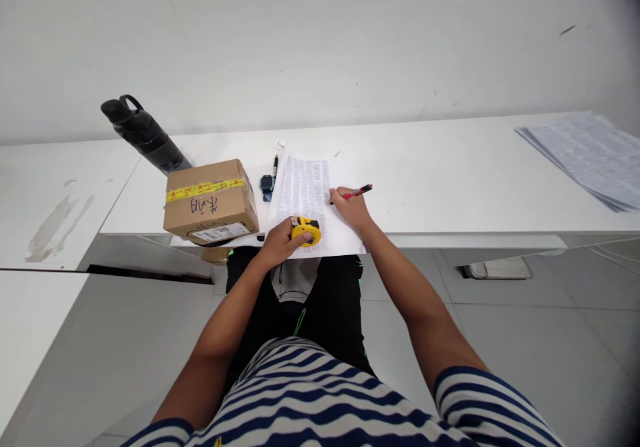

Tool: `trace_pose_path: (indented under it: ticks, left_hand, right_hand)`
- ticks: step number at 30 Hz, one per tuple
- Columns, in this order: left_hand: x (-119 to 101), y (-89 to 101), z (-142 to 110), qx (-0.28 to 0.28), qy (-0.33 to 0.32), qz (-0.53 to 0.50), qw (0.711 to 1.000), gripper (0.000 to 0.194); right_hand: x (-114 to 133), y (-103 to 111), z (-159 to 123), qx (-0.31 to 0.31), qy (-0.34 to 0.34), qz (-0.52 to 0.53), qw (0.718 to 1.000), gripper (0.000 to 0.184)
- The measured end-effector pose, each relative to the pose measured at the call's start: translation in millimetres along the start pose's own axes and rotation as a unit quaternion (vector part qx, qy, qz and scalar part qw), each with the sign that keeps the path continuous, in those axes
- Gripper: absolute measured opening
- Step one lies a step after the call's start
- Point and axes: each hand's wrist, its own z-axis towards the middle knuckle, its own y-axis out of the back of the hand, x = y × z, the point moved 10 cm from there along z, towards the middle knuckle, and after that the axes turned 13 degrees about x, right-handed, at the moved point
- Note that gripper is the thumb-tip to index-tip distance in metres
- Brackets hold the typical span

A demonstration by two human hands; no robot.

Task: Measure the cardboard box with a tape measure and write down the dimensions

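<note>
My left hand (pixel 279 241) is closed around a yellow and black tape measure (pixel 311 232), which rests over the lower part of the paper. In my right hand (pixel 353 208) is a red pen (pixel 357 192), its tip down near the sheet and its dark end pointing up to the right. The sheet of paper (pixel 303 184) is covered with dense lines of writing on its left part, while its right part is mostly blank. Left of the sheet, a smartwatch (pixel 267 184) and a black pen (pixel 275 166) lie on the white table.
A taped cardboard box (pixel 207 214) with handwriting and a label stands left of the watch, at the table's (pixel 440 194) front edge. Behind it is a dark water bottle (pixel 147 137). A stack of written papers (pixel 585 157) lies far right. A white wall (pixel 320 47) rises behind.
</note>
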Motion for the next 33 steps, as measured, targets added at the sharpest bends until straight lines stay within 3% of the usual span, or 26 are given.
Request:
trace_pose_path:
  ticks: [19, 30, 33]
  left_hand:
    - [-2.0, 0.1, -0.4, 0.002, 0.019, 0.022, 1.0, 0.039]
    - [-1.5, -0.8, -0.6, 0.005, 0.004, 0.004, 1.0, 0.04]
    - [0.0, 0.7, -1.1, -0.001, 0.009, 0.01, 1.0, 0.041]
  right_hand:
    - [1.4, 6.5, -4.0, -0.034, -0.013, -0.002, 0.999, 0.035]
    - [-0.6, 3.2, -2.4, -0.012, -0.023, -0.008, 1.0, 0.034]
    - [0.7, 14.1, -6.8, -0.075, -0.014, -0.042, 0.996, 0.039]
